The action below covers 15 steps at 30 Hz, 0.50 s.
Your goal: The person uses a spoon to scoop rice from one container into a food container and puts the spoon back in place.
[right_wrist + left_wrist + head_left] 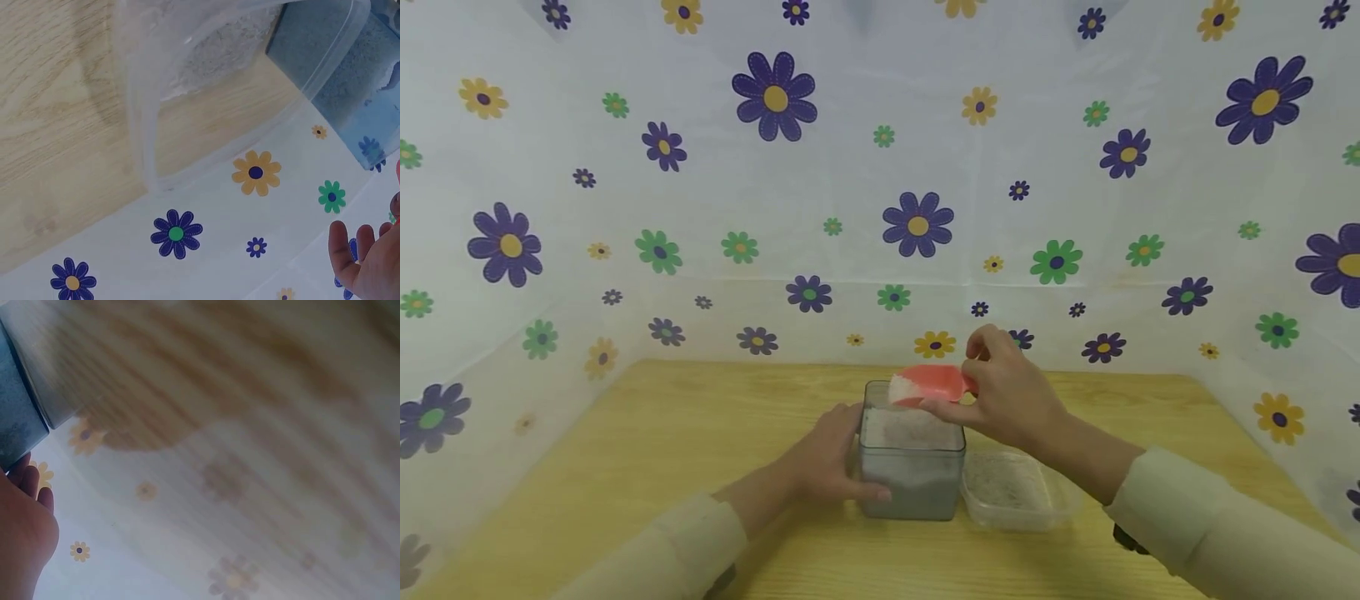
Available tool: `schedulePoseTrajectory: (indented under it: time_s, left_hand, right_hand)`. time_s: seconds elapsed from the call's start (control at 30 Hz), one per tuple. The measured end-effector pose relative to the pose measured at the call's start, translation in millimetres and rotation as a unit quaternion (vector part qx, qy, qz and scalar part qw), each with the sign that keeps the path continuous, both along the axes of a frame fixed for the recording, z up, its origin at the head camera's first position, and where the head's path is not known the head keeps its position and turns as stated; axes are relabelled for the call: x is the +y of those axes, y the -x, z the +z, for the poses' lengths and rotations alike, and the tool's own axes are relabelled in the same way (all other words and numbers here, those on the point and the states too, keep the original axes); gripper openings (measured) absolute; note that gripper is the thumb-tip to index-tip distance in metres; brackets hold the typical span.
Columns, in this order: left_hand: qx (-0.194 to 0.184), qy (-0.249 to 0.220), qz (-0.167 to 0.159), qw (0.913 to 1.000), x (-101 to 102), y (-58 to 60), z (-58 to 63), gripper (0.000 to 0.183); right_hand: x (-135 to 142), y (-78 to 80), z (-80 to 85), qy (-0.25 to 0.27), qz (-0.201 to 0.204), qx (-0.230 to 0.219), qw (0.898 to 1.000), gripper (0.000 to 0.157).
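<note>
My right hand point(1011, 392) pinches the handle of a small pink scoop point(943, 382). White grains, like rice, lie at the scoop's front end, over the mouth of a grey see-through square container point(912, 483). That container stands upright, lidless, filled well up with the same white grains point(887, 425). My left hand point(827, 458) holds its left side, thumb across the front, fingers partly hidden behind the corner. Beside it on the right sits a shallow clear plastic box point(1011, 492) with white grains over its bottom. In the right wrist view most of the scoop is out of frame.
A wood-grain table point(700, 417) carries both containers. White sheeting with printed flowers point(850, 167) closes off the back and both sides. My right forearm passes over the clear box's right part.
</note>
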<state>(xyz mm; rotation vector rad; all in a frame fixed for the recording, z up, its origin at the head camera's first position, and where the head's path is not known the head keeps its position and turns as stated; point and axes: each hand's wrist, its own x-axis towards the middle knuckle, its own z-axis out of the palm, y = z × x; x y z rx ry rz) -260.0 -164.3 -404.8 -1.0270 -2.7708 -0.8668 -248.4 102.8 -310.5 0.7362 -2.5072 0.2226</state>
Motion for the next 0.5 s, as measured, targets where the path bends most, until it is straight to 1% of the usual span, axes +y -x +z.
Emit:
schedulePoseTrajectory:
  time_s: [0.17, 0.33, 0.5]
  left_hand:
    - [0.01, -0.007, -0.007, 0.9999, -0.6, 0.4, 1.2, 0.092]
    - [0.011, -0.007, 0.003, 0.9999, 0.6, -1.3, 1.3, 0.095]
    - [0.016, -0.012, -0.005, 0.9998, 2.0, 0.3, 0.8, 0.093]
  right_hand:
    - [12.3, -1.3, 7.1, 0.008, -0.006, -0.007, 1.0, 0.054]
    - [34.2, 0.4, 8.7, 0.015, -0.008, 0.019, 1.0, 0.053]
    - [63.4, -1.4, 7.1, 0.021, -0.026, 0.041, 0.999, 0.048]
